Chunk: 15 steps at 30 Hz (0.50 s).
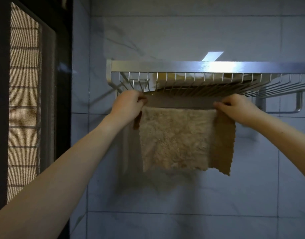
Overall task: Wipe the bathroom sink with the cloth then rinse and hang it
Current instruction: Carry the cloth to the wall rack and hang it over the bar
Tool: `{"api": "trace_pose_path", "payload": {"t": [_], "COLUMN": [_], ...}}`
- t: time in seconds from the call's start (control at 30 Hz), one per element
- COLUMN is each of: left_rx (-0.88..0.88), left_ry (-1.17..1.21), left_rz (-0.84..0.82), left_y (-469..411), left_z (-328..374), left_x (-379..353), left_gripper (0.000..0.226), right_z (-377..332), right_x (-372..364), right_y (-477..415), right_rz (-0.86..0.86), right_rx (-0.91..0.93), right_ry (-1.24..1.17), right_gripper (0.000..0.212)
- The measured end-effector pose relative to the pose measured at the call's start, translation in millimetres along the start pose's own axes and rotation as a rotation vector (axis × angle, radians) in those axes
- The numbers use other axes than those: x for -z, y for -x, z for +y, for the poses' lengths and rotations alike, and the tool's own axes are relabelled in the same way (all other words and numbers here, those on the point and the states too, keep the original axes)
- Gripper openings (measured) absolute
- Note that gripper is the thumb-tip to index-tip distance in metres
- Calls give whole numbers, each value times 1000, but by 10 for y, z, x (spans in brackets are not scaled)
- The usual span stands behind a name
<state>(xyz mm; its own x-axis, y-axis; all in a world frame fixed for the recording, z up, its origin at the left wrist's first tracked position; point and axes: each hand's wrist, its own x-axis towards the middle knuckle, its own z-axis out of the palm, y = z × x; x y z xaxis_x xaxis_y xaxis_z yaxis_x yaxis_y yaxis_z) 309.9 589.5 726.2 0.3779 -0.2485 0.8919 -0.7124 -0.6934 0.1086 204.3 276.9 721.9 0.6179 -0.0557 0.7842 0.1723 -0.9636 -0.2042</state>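
Cloth going up on the rail, both hands on its top edge.

Cloth [174,138] is draped over the rail [283,111] under the wire shelf [182,66], pale fluffy flap in front, brown flap behind hanging lower at the rt. Left hand [129,104] pinches the top-left corner and right hand [238,107] the top-right, fingers curled on the fabric. Hands are set well apart, prob. to pull the fold flat along the rail so it dries evenly and doesn't slide off. Looks like the last step; sink not in view.
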Motion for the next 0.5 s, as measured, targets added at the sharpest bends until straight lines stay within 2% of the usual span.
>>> {"api": "trace_pose_path", "payload": {"t": [0.1,0.2,0.3,0.4,0.5], "left_rx": [-76,-156,-129,-88,-59], "left_ry": [124,65,29,-25,-59], "left_rz": [-67,-129,-145,-223,-277], "left_y": [117,200,184,196,199], "left_z": [43,-11,-89,-91,-27], "left_x": [11,26,44,55,88], "left_gripper": [28,23,20,32,31], "right_z": [10,78,136,130,85], "right_x": [-16,-36,-73,-123,-175], "right_y": [103,136,140,194,227], "right_rz": [-71,-70,-25,-13,-12], "right_rx": [65,130,140,202,223], "right_ry": [-47,-33,3,102,194], "right_gripper": [25,22,26,34,38]}}
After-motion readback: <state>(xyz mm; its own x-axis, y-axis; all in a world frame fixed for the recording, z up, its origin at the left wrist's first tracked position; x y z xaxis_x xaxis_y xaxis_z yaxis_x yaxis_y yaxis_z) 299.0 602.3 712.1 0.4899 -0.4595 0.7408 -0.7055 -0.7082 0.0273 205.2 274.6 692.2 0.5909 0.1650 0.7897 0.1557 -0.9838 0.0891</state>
